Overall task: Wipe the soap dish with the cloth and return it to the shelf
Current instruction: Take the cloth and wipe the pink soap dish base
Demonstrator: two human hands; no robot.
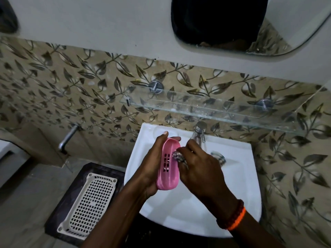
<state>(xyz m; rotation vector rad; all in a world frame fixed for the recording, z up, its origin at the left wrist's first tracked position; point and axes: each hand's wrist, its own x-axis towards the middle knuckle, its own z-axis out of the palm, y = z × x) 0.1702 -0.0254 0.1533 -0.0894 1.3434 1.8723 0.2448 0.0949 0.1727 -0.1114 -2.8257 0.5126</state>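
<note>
Leaf-patterned tiles (71,90) cover the wall under a mirror (250,24); a white sink (232,185) stands below.

1. I am holding the soap dish (168,165) in my left hand (152,169): pink plastic, smooth, with a dull sheen.
2. My right hand (198,169) is bunching the cloth (177,156): woven, rough-looking, matt.
3. The basin (238,185) is showing white, glossy ceramic.
4. The shelf (215,108) is looking like clear glass, smeared, on shiny metal mounts (156,86).
5. The tap (199,130) is gleaming, polished metal.
6. The floor basket (89,203) is looking like matt cream plastic.
</note>
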